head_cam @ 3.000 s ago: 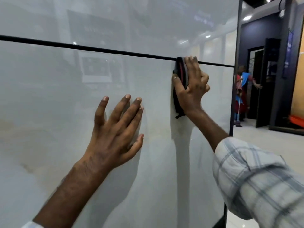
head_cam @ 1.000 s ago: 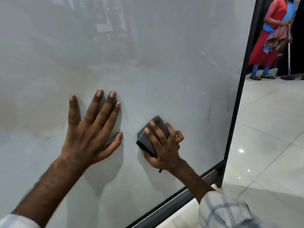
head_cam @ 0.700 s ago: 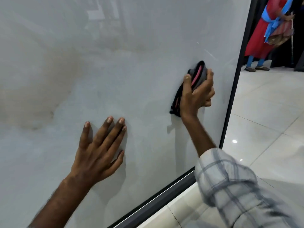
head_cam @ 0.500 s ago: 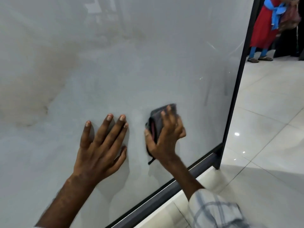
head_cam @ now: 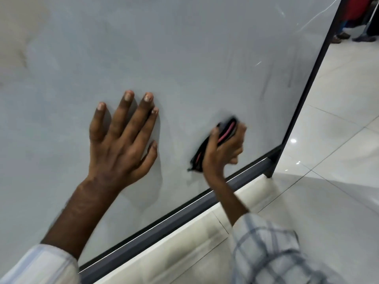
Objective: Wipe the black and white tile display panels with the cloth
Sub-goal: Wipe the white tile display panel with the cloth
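A large glossy white tile panel [head_cam: 184, 48] fills most of the head view, set in a black frame [head_cam: 303, 111]. My left hand [head_cam: 123, 140] lies flat on the panel with its fingers spread. To its right, my right hand [head_cam: 223, 150] grips a folded dark cloth [head_cam: 205, 148] with a pink stripe and presses it against the panel's lower right part, just above the bottom rail [head_cam: 184, 210]. The right hand is blurred by motion.
A pale plinth [head_cam: 184, 253] runs below the bottom rail. Glossy white floor tiles [head_cam: 338, 160] spread out to the right. At the top right corner the feet of other people [head_cam: 348, 35] stand on the floor.
Over the last second my right hand swept the cloth up, down, and now to the lower right near the bottom rail. My left hand stayed flat on the panel. My view tilted further down.
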`<state>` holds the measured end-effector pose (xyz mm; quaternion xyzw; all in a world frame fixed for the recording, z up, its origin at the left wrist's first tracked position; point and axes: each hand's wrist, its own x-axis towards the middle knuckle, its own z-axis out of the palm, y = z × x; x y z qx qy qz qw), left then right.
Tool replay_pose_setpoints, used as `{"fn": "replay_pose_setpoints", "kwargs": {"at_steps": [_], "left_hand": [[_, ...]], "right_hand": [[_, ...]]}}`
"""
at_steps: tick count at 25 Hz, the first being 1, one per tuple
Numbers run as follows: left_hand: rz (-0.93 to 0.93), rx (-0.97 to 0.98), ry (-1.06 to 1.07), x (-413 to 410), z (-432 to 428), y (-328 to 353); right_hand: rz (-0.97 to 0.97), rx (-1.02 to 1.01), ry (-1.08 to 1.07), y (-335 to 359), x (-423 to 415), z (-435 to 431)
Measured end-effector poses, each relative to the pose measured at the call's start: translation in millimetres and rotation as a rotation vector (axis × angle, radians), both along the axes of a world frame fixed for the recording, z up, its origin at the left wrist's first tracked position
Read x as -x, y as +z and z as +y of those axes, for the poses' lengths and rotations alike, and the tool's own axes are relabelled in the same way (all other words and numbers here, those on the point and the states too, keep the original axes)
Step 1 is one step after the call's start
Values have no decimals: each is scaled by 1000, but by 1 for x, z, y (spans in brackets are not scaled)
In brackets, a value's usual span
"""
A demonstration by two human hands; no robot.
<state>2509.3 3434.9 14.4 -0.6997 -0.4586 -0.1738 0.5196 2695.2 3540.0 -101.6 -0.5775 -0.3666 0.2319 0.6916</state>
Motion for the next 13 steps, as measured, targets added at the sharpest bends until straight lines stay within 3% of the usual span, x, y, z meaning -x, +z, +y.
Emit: {"fn": "replay_pose_setpoints", "kwargs": {"at_steps": [2,6,7,10,11,13], "left_hand": [[6,59,25,5,-12,-29],[-8,103,76,16,-27,-62],[-22,104,67,15,-26,-64],[-44,92,83,14,-22,-69],[-38,82,94,14,-22,-71],[-25,73,91,15,-21,-74]], "right_hand": [[-96,42,87,-32,26,-34],[205,191,5,15,-19,17],[199,175,-12,25,-31,28],[-61,-56,-41,11,-41,35],[-16,-28,-53,-8,-45,41],[291,223,-128,-40,-51,46]]}}
